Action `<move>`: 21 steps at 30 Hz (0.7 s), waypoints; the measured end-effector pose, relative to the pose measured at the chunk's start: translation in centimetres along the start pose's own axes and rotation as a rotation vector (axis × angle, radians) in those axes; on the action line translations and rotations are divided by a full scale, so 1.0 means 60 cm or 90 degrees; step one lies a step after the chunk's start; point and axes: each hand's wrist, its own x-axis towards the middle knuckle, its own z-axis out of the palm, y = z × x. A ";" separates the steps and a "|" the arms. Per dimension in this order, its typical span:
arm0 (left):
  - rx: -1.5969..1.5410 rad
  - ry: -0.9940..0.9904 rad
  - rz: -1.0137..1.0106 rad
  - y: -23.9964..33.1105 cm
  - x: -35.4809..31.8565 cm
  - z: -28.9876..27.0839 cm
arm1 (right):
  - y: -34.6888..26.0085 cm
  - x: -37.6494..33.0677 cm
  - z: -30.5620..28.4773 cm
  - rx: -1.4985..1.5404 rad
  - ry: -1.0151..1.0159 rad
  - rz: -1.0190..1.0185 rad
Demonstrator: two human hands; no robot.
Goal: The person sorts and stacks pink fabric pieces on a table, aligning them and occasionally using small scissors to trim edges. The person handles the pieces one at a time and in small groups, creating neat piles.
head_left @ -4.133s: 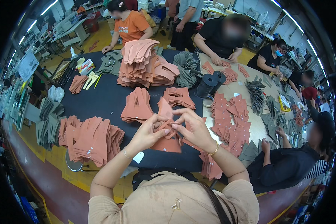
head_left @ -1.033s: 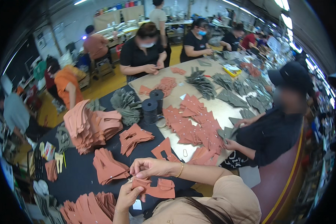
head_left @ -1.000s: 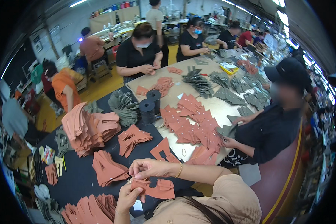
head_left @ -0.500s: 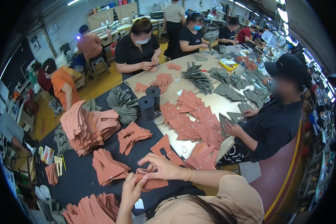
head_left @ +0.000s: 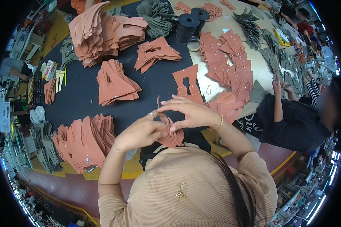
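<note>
Both my hands hold one terracotta leather cut piece (head_left: 171, 135) just above the near edge of the black table (head_left: 79, 99). My left hand (head_left: 140, 131) pinches its left side, thumb and fingers closed on it. My right hand (head_left: 186, 112) curls over the top of the same piece, fingers bent onto it. A flat terracotta piece with a rectangular cut-out (head_left: 186, 81) lies on the table just beyond my hands. Part of the held piece is hidden under my fingers.
Stacks of terracotta pieces lie at the near left (head_left: 83, 140), centre (head_left: 113, 83), far centre (head_left: 155, 53) and far left (head_left: 102, 30). Two black spools (head_left: 187, 27) stand beyond. A person in black (head_left: 291, 121) works on my right at a tan table (head_left: 255, 66) with olive pieces.
My view has tipped down and closer to the table. My hands have drawn nearer my chest, and the terracotta piece between them is now folded and bunched.
</note>
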 end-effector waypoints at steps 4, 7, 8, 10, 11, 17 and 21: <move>0.018 0.037 -0.035 0.001 0.006 -0.040 | 0.001 0.010 -0.008 -0.031 -0.055 0.081; 0.084 0.025 -0.068 -0.002 0.021 -0.049 | 0.015 0.018 0.015 -0.177 0.105 -0.024; 0.126 0.031 -0.031 -0.005 0.029 -0.051 | 0.022 0.020 0.023 -0.228 0.095 -0.042; 0.119 0.026 -0.041 -0.007 0.036 -0.058 | 0.035 0.023 0.034 -0.334 0.073 -0.085; 0.119 0.000 -0.056 -0.010 0.043 -0.063 | 0.039 0.022 0.039 -0.382 0.057 -0.079; -0.247 0.268 -0.262 -0.044 0.073 -0.083 | 0.110 -0.022 0.027 0.008 0.157 0.271; -0.328 0.359 -0.236 -0.073 0.087 -0.074 | 0.280 -0.036 0.013 0.060 0.399 0.350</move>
